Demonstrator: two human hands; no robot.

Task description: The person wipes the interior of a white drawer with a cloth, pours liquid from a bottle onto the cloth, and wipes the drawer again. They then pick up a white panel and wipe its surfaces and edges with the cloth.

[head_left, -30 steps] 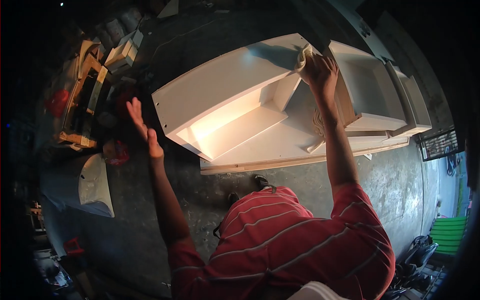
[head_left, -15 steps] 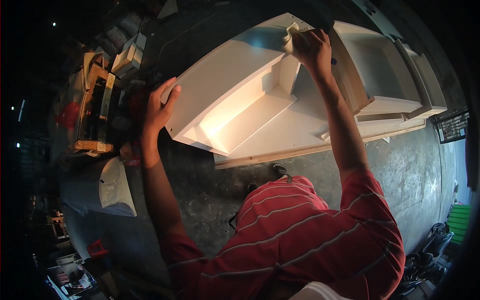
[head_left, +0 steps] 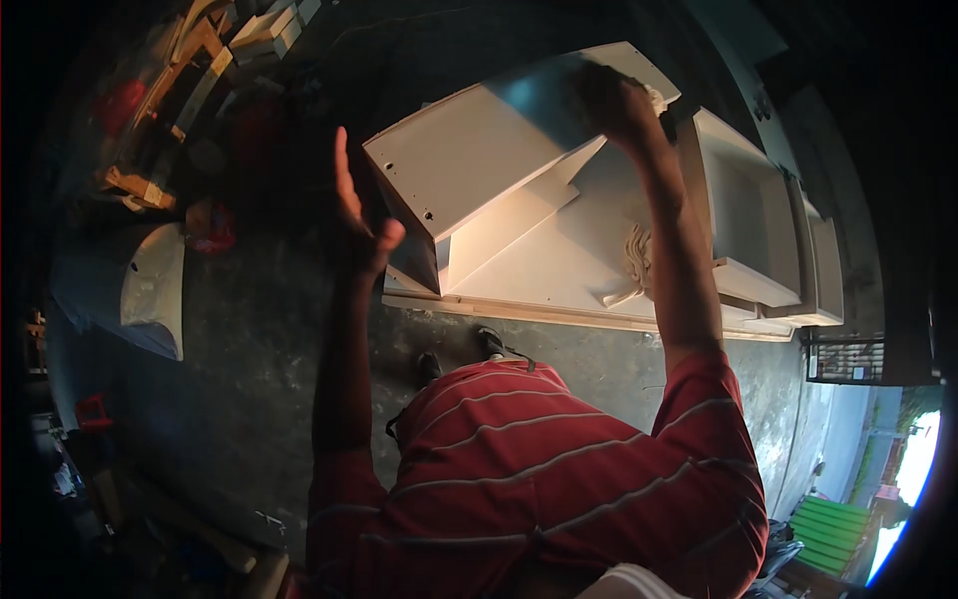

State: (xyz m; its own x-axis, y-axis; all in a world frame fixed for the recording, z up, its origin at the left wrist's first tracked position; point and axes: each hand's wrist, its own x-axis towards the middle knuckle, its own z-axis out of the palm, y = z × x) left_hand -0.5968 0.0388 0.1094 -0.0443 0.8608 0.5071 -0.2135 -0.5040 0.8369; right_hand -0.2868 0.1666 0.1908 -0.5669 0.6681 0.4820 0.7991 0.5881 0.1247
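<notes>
A white box-shaped piece (head_left: 469, 160) stands tilted on a larger white panel (head_left: 589, 255) with a wooden edge. My left hand (head_left: 364, 225) is off the box's left end, fingers stretched and thumb apart, holding nothing. At the box's far right part is my right hand (head_left: 619, 105), dark and in shadow, its fingers wrapped round a pale cloth (head_left: 655, 100) that shows only at the hand's edge. Another bunched pale cloth (head_left: 636, 262) lies on the panel beside my right forearm.
White open trays (head_left: 743, 205) stand on the right of the panel. Wooden frames (head_left: 190, 90) and a red object (head_left: 122, 105) are at the upper left. A curved pale piece (head_left: 155, 290) rests at the left. A green slatted item (head_left: 830, 532) is at the lower right.
My left hand has come off the box and opened. The box appears turned, its left end now facing me more. My right hand remains at its far part, and the second cloth shows more fully.
</notes>
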